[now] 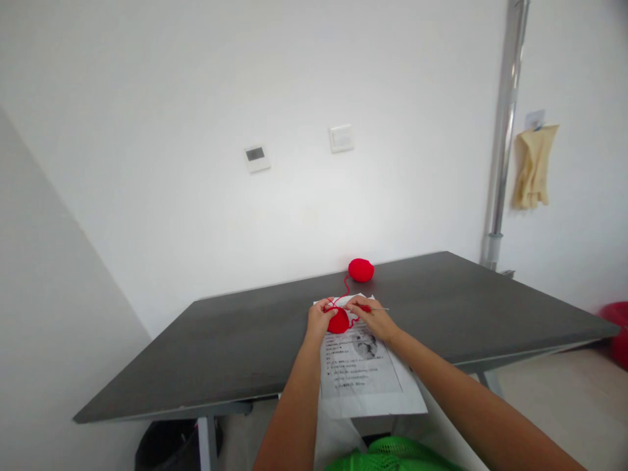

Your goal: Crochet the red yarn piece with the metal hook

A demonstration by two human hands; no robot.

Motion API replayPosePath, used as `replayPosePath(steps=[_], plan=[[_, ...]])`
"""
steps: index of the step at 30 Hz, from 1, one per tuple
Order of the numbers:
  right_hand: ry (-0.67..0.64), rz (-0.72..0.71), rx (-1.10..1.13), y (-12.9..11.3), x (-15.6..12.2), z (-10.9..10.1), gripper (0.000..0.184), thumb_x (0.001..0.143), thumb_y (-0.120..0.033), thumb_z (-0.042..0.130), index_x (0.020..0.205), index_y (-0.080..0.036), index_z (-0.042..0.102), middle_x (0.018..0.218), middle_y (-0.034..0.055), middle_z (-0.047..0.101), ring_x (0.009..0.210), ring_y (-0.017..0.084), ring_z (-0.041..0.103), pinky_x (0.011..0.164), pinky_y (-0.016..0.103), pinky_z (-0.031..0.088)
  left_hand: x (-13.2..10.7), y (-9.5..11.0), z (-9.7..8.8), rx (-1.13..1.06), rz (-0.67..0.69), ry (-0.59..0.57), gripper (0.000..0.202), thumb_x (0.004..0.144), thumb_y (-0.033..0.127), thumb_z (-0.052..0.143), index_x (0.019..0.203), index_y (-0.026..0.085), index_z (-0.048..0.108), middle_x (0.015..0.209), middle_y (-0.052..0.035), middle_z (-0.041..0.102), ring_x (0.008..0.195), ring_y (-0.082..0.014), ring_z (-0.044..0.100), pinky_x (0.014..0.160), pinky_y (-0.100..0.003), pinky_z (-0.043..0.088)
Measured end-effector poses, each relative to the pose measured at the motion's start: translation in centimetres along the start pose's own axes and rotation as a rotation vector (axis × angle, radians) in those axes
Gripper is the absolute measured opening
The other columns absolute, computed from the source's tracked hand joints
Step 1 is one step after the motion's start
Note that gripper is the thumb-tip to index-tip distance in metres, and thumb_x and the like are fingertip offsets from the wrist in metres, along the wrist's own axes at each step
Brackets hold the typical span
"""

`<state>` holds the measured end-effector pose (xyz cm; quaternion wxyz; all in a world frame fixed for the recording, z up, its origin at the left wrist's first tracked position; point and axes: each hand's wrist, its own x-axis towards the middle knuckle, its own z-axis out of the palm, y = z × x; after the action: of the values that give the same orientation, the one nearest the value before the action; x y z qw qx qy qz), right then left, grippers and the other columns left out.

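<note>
Pinched between the fingers and thumb of my left hand [318, 320] is a small round red crochet piece [338, 323]. Red yarn crosses over those fingers and runs back to a ball of yarn [361, 270] near the table's far edge. My right hand [377, 319] is closed around a thin crochet hook [381, 309], whose metal shaft sticks out to the right. The hook's other end is hard to make out among the yarn and fingers. Beneath both hands lies a printed paper sheet [353, 376] with text and a round picture, overhanging the table's front edge.
The dark grey table [235, 347] stands against a white wall with a thermostat [257, 158] and a switch [341, 139]. A metal pipe [505, 150] and hanging yellow gloves [534, 167] are at right. A black bin [164, 448] sits below left, a red container [619, 333] far right.
</note>
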<state>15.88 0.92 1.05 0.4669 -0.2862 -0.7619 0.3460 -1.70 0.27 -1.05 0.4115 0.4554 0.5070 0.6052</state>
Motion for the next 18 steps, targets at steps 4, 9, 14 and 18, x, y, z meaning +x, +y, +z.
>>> replayPosePath(steps=[4,9,14,18], plan=[[0.016,0.063,0.122,0.3,0.1,-0.3,0.024,0.078,-0.039,0.056,0.069,-0.018,0.064,0.071,0.0026,0.063,0.072,0.018,0.056,0.071,0.03,0.043,-0.2,0.2,0.0,0.036,0.025,-0.053,0.033,0.055,0.01,0.068,0.087,0.013,0.073,0.068,-0.0026,0.069,0.061,-0.0137,0.058,0.062,-0.025,0.043],[0.042,0.122,0.26,0.6,0.3,-0.5,0.024,0.073,-0.039,0.061,0.065,-0.017,0.065,0.068,0.0032,0.064,0.07,0.018,0.056,0.071,0.031,0.043,-0.5,0.7,0.1,-0.025,-0.025,-0.096,0.033,0.052,0.011,0.07,0.085,0.013,0.073,0.067,-0.0031,0.069,0.059,-0.0134,0.058,0.061,-0.025,0.043],[0.056,0.146,0.336,0.4,0.4,-0.9,0.023,0.069,-0.039,0.066,0.063,-0.017,0.067,0.066,0.004,0.066,0.067,0.018,0.058,0.071,0.032,0.044,-0.6,0.7,0.0,-0.091,-0.057,-0.109,0.036,0.05,0.016,0.074,0.086,0.012,0.072,0.068,-0.0047,0.07,0.058,-0.0135,0.059,0.06,-0.025,0.043],[0.043,0.178,0.401,0.4,0.5,-1.2,0.027,0.066,-0.044,0.07,0.062,-0.017,0.067,0.066,0.0052,0.068,0.067,0.019,0.06,0.072,0.034,0.047,-0.6,0.5,-0.2,-0.119,-0.077,-0.088,0.036,0.048,0.018,0.078,0.082,0.011,0.072,0.068,-0.0057,0.07,0.058,-0.0138,0.06,0.061,-0.026,0.043]])
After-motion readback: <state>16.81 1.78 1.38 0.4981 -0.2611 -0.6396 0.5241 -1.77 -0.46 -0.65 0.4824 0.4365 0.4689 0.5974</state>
